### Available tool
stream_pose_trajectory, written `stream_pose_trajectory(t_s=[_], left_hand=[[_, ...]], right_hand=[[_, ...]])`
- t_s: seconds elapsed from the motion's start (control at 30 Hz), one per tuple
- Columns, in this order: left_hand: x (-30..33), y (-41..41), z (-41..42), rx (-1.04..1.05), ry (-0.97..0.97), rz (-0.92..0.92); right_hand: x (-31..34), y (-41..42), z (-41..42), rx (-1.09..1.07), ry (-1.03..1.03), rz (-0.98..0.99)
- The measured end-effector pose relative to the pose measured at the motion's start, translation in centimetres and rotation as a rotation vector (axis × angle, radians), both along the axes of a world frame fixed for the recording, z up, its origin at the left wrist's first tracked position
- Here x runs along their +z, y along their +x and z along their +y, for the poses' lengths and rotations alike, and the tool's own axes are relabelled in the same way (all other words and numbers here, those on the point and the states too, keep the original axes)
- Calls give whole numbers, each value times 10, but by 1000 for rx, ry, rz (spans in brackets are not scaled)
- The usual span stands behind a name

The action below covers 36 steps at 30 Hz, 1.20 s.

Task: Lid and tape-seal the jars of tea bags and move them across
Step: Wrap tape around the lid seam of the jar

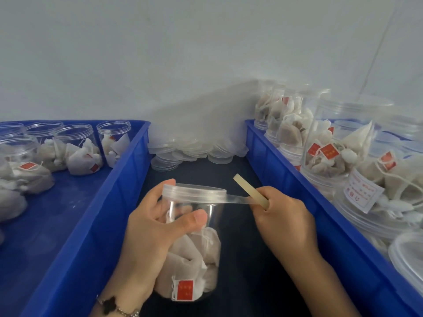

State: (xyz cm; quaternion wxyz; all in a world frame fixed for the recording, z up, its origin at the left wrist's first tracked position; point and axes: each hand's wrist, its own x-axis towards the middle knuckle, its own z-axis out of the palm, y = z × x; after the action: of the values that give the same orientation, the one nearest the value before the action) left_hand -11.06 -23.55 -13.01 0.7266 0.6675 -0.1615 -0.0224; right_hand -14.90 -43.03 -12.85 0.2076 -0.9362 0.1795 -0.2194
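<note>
From the head camera, a clear plastic jar packed with tea bags sits near the middle of the scene, over the dark tabletop that runs between two blue crates. The left hand wraps the jar from its left side, thumb pressed across the front wall and fingers curled behind up to the lid, so the hold is close and firm. A translucent screw lid is on the jar's mouth. A strip of clear tape runs from the lid's right edge to the right hand, just right of the jar, whose fingers are curled tight round a narrow tan tape roll that juts up and to the left from the fist. A red tag shows on a tea bag at the near bottom of the jar. On the left, the left blue crate holds open jars of tea bags at its far end. On the right, the right blue crate is heaped with lidded jars lying against one another. At the far end of the tabletop, between the crates, lies a pile of spare lids. A bracelet circles the left wrist.
</note>
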Motion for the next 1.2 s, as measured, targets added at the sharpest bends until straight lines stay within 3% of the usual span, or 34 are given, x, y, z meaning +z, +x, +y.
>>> stream_pose_trajectory(t_s=[0.23, 0.47, 0.67, 0.77, 0.9, 1.07, 1.2], left_hand=[[4, -6, -1, -182, -67, -24], [5, -4, -13, -346, -5, -35], [1, -5, -20, -191, 143, -153], [-2, -11, -12, -17, 262, -244], [-6, -12, -14, 137, 89, -227], [-10, -16, -22, 146, 276, -311], [-12, -9, -19, 288, 221, -283]], right_hand=[[-3, 1, 6, 48, 0, 54], [-8, -2, 27, 87, -173, 113], [-12, -2, 25, 58, -172, 79], [-14, -2, 26, 30, -187, 55], [-14, -2, 33, 108, -140, -54], [-14, -7, 35, 223, -54, -63], [-9, -6, 36, 283, -57, -78]])
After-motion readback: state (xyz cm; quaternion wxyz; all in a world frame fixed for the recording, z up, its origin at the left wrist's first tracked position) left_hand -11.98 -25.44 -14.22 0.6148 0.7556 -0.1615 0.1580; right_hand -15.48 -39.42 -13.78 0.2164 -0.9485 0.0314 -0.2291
